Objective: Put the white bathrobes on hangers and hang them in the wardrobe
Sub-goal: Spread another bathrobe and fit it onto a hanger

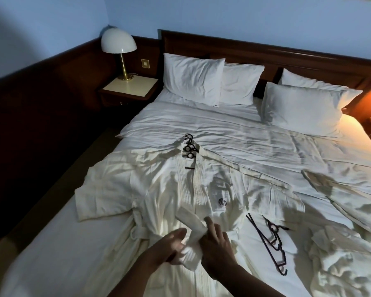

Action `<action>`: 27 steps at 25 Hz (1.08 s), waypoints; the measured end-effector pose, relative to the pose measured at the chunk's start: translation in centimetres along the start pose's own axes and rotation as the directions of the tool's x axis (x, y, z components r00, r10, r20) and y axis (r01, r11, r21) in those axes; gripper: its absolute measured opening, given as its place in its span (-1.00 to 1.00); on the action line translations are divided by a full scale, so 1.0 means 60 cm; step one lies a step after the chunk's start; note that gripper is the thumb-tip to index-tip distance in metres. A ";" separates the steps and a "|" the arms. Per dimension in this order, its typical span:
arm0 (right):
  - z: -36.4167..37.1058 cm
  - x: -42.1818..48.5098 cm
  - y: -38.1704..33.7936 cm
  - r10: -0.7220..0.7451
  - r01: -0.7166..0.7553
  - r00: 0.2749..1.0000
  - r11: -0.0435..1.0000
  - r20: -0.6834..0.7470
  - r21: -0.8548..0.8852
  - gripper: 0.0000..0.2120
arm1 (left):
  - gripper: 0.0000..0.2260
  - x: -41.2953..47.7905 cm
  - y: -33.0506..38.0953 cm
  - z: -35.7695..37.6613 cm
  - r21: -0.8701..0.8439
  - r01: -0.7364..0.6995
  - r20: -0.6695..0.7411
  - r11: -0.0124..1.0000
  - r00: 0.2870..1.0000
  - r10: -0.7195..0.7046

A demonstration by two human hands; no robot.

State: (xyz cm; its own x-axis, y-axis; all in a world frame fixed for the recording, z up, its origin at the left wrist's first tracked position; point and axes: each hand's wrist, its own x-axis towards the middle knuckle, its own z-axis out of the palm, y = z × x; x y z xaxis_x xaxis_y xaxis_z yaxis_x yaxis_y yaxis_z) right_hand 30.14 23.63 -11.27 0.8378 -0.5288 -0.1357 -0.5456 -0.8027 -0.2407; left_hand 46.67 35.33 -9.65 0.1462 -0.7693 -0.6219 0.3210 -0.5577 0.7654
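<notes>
Left forearm (137, 275) and right forearm (244, 277) enter from bottom centre. Left hand (171, 246), motion-blurred, fingers curled round robe belt (193, 228). Right hand (215, 243) just beside it, grips same belt, index finger stretched toward upper left.

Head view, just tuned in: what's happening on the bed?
A person's left hand and right hand hold the belt of a white bathrobe spread flat on the bed. Several hanger hooks stick out at its collar. Loose hangers lie to the right, beside a second bathrobe in a crumpled heap. No wardrobe is in view.
</notes>
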 end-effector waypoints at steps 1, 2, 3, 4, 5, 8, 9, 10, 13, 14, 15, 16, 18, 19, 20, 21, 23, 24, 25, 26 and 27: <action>-0.007 0.002 -0.002 -0.048 0.048 0.999 0.999 -0.019 0.015 -0.52 | -0.70 0.001 0.016 0.001 -0.044 0.001 -0.012 0.999 1.000 -0.001; -0.011 0.004 0.000 -0.081 0.081 0.996 0.997 -0.027 -0.012 -0.50 | -0.69 0.004 0.029 0.000 -0.057 0.001 -0.048 0.998 0.999 -0.004; -0.017 0.007 0.002 -0.115 0.113 0.993 0.992 -0.037 -0.061 -0.48 | -0.64 0.012 0.041 -0.004 -0.084 0.002 -0.080 0.996 0.997 -0.009; -0.025 0.012 0.006 -0.141 0.137 0.990 0.986 -0.031 -0.099 -0.45 | -0.59 0.023 0.050 -0.010 -0.097 -0.014 -0.095 0.995 0.995 0.005; -0.030 0.016 0.011 -0.163 0.160 0.986 0.980 -0.019 -0.117 -0.42 | -0.57 0.032 0.061 -0.013 -0.110 -0.031 -0.092 0.993 0.996 0.021; -0.045 0.024 0.027 -0.233 0.235 0.972 0.964 0.031 -0.121 -0.24 | -0.60 0.052 0.089 -0.015 0.152 -0.111 -0.149 0.982 0.980 0.134; -0.053 0.031 0.033 -0.240 0.242 0.970 0.967 0.043 -0.074 -0.18 | -0.64 0.055 0.101 -0.016 0.282 -0.145 -0.181 0.948 0.963 0.201; -0.061 0.041 0.041 -0.242 0.244 0.969 0.970 0.054 -0.026 -0.16 | -0.68 0.061 0.106 -0.022 0.393 -0.159 -0.210 0.906 0.943 0.257; -0.047 0.059 0.098 -0.262 0.250 0.963 0.957 0.067 0.148 -0.41 | -0.76 0.083 0.073 -0.074 0.527 -0.156 -0.363 0.835 0.848 0.387; -0.032 0.055 0.138 -0.181 0.157 0.978 0.966 0.105 0.206 -0.46 | -0.80 0.094 0.041 -0.111 0.520 -0.082 -0.452 0.850 0.818 0.355; -0.012 0.038 0.187 -0.053 0.014 0.979 0.980 0.197 0.198 -0.48 | -0.81 0.093 0.005 -0.153 0.521 0.014 -0.545 0.854 0.775 0.320; 0.003 0.013 0.230 0.084 -0.141 0.950 0.975 0.302 0.173 -0.49 | -0.79 0.090 -0.027 -0.193 0.433 0.117 -0.641 0.894 0.737 0.214; 0.037 -0.031 0.292 0.304 -0.447 0.811 0.873 0.501 0.195 -0.57 | -0.69 0.082 -0.089 -0.242 0.301 0.309 -0.744 0.902 0.668 0.019; 0.049 -0.040 0.301 0.300 -0.537 0.759 0.790 0.577 0.296 -0.62 | -0.67 0.078 -0.107 -0.255 0.290 0.338 -0.745 0.895 0.667 -0.011; 0.063 -0.045 0.306 0.263 -0.604 0.736 0.671 0.624 0.429 -0.69 | -0.66 0.080 -0.120 -0.261 0.267 0.374 -0.728 0.888 0.682 -0.068; 0.075 -0.044 0.306 0.287 -0.665 0.714 0.563 0.639 0.491 -0.78 | -0.67 0.084 -0.124 -0.258 0.192 0.382 -0.714 0.904 0.687 -0.139; 0.083 -0.040 0.297 0.391 -0.725 0.685 0.446 0.614 0.525 -0.71 | -0.71 0.091 -0.120 -0.248 -0.068 0.333 -0.655 0.941 0.696 -0.293; 0.086 -0.038 0.295 0.420 -0.751 0.660 0.411 0.623 0.518 -0.75 | -0.75 0.094 -0.115 -0.246 -0.192 0.268 -0.640 0.944 0.695 -0.328; 0.088 -0.036 0.300 0.448 -0.774 0.631 0.419 0.634 0.475 -0.83 | -0.79 0.098 -0.106 -0.244 -0.306 0.195 -0.635 0.932 0.688 -0.353; 0.097 -0.035 0.310 0.484 -0.813 0.579 0.398 0.656 0.424 -0.83 | -0.83 0.106 -0.106 -0.248 -0.390 0.127 -0.642 0.912 0.672 -0.369; 0.102 -0.035 0.317 0.512 -0.841 0.535 0.400 0.672 0.365 -0.79 | -0.86 0.113 -0.102 -0.244 -0.489 0.046 -0.639 0.871 0.661 -0.393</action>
State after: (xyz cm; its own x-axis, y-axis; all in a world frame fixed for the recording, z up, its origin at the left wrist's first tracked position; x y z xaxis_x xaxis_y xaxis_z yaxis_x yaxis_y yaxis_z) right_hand 18.11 11.18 -21.47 0.1815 -0.5084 -0.8418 -0.9157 0.2246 -0.3331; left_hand 59.42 38.10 -20.98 0.5685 -0.0899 -0.8178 0.7438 -0.3687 0.5576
